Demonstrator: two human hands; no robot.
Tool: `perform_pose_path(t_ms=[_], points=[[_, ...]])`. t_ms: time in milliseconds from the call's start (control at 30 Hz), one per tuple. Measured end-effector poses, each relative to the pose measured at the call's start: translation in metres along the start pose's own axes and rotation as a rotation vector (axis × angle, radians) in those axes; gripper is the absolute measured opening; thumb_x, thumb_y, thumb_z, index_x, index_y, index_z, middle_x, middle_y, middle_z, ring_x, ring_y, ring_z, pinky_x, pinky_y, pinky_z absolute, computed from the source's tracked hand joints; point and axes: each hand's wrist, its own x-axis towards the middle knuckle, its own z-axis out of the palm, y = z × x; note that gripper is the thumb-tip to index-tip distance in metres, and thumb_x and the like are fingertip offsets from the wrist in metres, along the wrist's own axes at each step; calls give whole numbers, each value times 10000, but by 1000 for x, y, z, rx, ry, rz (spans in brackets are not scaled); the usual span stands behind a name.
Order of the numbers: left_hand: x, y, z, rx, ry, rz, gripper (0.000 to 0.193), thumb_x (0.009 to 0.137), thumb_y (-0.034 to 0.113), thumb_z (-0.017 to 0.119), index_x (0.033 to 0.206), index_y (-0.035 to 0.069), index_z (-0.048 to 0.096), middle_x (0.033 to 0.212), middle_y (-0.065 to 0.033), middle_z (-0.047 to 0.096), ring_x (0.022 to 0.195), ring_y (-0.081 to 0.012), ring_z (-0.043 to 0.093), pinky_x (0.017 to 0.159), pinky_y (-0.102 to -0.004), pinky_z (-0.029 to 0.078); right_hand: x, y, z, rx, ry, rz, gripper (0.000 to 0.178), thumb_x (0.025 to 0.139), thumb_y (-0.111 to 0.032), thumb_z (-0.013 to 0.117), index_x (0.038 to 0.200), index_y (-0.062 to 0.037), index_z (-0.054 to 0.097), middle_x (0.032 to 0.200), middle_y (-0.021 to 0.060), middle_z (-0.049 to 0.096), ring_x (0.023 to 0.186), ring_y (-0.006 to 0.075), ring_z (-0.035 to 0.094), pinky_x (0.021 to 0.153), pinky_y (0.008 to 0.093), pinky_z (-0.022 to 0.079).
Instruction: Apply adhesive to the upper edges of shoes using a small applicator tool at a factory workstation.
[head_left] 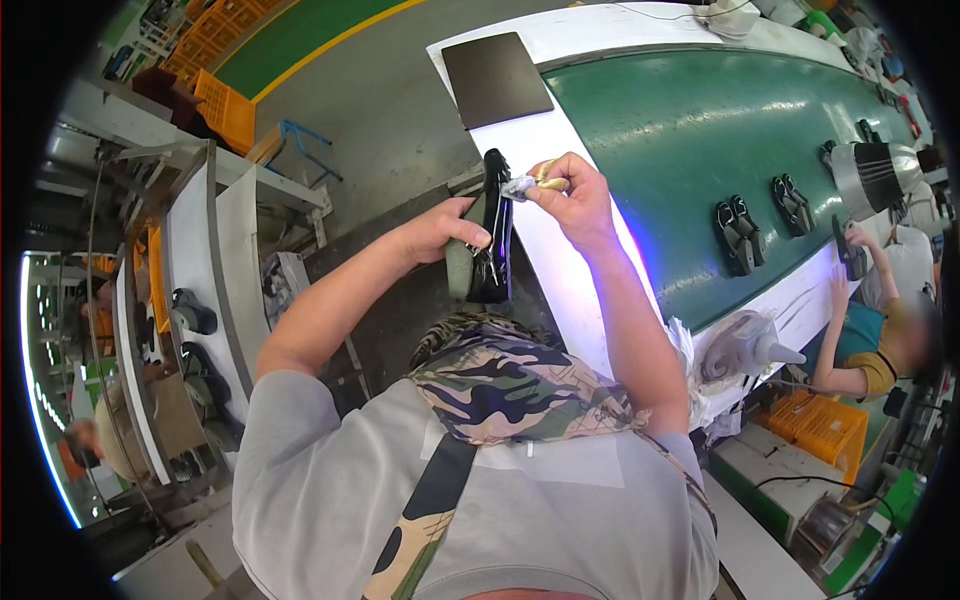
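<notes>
Right hand [580, 200] pinches a small pale rag [519, 187] and a yellow scrap [553, 184] between thumb and fingers, as I watch from the head camera. The rag's tip meets, or nearly meets, the glossy black shoe [498, 225] just to that hand's left. I read the shoe's long axis as running away from the body, with the right hand by its far end. The left hand [450, 228] is nearer, gripping the shoe's other side, thumb pressed over it. Right of the shoe, I have a white table [545, 245]; beyond the right hand, a green worktop [640, 130] bears black sandals [738, 258]. Farther right, a co-worker's hand [858, 237] touches another shoe [850, 257].
</notes>
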Motion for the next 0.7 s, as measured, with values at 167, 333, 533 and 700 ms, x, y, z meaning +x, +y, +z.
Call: perform_pose_path(t_ms=[167,333,533,700], points=[[27,4,10,-139,2,-21,539,731,218,762,1175,-12,563,1007,-110,667,886,-223,677,842,-372,556,-16,2,-16,145,34,75,210,810,58,703,842,-42,521,982,120,647,889,143,614,805,291,515],[75,7,34,-228,-79,-112,438,792,229,721,1123,-37,607,992,-153,697,884,-270,696,869,-414,554,-42,-14,-61,84,128,64,229,803,47,719,837,-52,516,962,114,641,887,149,618,788,301,527],[141,5,91,-238,-131,-243,443,808,249,715,1143,-19,607,1002,-147,698,898,-280,692,893,-438,542,-87,-43,-121,162,240,-27,241,785,32,743,819,-47,518,889,69,608,885,155,611,781,295,519],[191,-10,140,-207,-258,-291,409,850,267,698,1172,38,594,1048,-125,681,952,-266,671,930,-438,517,-133,-61,-167,32,350,-43,251,781,14,752,812,-45,511,884,67,611,890,154,614,782,293,516]])
